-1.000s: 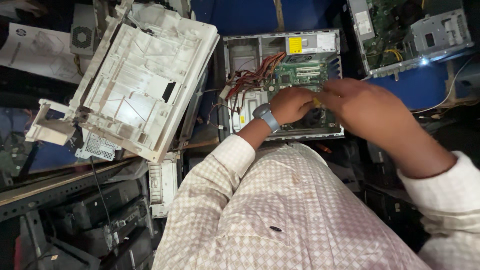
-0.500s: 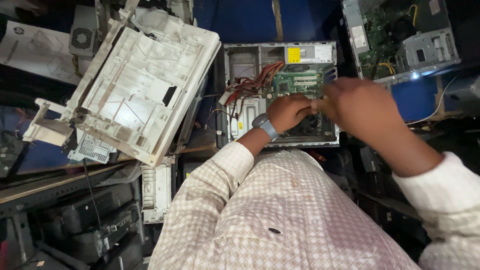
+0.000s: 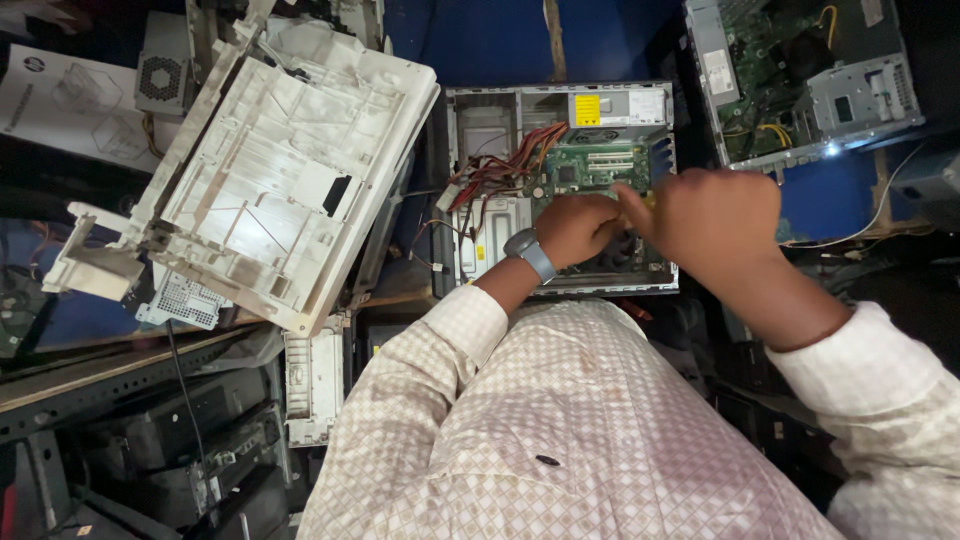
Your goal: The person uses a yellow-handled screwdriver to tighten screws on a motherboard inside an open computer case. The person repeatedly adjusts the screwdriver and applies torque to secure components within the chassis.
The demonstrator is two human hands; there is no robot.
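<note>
Metal desktop case (image 3: 560, 190), opened on its side, lies in the middle of the view just beyond the person's chest, with its green circuit board (image 3: 600, 168) exposed in the upper right of the cavity and a bundle of red and orange wires (image 3: 505, 165) fanning out to the left of the board. Both hands work low in the case, close together over the board's near edge. The left hand (image 3: 575, 228), with a grey wristwatch (image 3: 530, 254) at the wrist, is curled down into the case, its fingers bent around something I cannot make out. The right hand (image 3: 710, 215) is closed in a fist, and a sliver of yellow (image 3: 648, 200) shows at its left edge, perhaps a tool handle, though too little shows to be sure. The case looks like stiff, fairly heavy sheet steel with thin edges that could cut, so it is best gripped by its folded outer rims; the board is rigid but fragile and would be better held by its edges than by its components, and the wires are soft and easily snagged. To the left a large white plastic shell (image 3: 270, 180) leans tilted beside the case, bulky but probably light. At upper right a second open computer case (image 3: 800, 80) lies apart on a blue surface (image 3: 480, 40). Dark equipment and a metal shelf (image 3: 110, 375) fill the lower left.
</note>
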